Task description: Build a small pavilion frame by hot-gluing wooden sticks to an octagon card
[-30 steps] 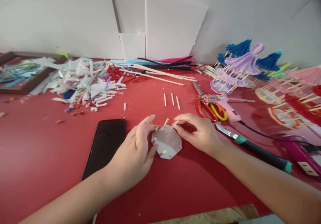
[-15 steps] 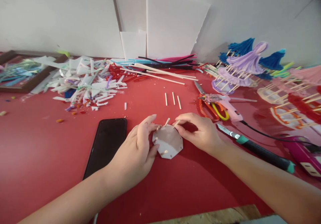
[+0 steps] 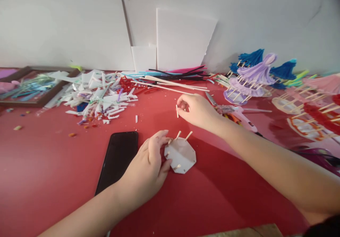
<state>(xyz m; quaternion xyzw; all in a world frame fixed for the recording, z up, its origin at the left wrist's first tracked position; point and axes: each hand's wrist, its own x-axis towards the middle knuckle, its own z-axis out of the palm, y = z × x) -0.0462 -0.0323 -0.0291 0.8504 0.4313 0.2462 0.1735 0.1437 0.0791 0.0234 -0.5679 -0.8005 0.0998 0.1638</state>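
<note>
My left hand (image 3: 150, 159) grips the left edge of a small white octagonal foam board (image 3: 183, 155), thumb and fingers curved around it. Several short wooden sticks stand in the board along its left and far edges; one stick (image 3: 188, 136) leans at the far right side. Small holes show at its right and near edges. Farther out, my right hand (image 3: 195, 109) is closed, its fingertips pinched at a short wooden stick (image 3: 177, 112). The hand covers the spot beside that stick.
A black phone (image 3: 117, 159) lies left of my left hand. Behind it are foam scraps (image 3: 101, 95), a framed tray (image 3: 39, 100) and pipe cleaners (image 3: 183, 75) with long sticks. At right are a pink glue gun (image 3: 245, 120) and tasselled stick models (image 3: 256, 67).
My right hand has left the stick in the board and moved away from me to the loose short sticks. My left hand stays on the board. The view has tilted slightly up.
</note>
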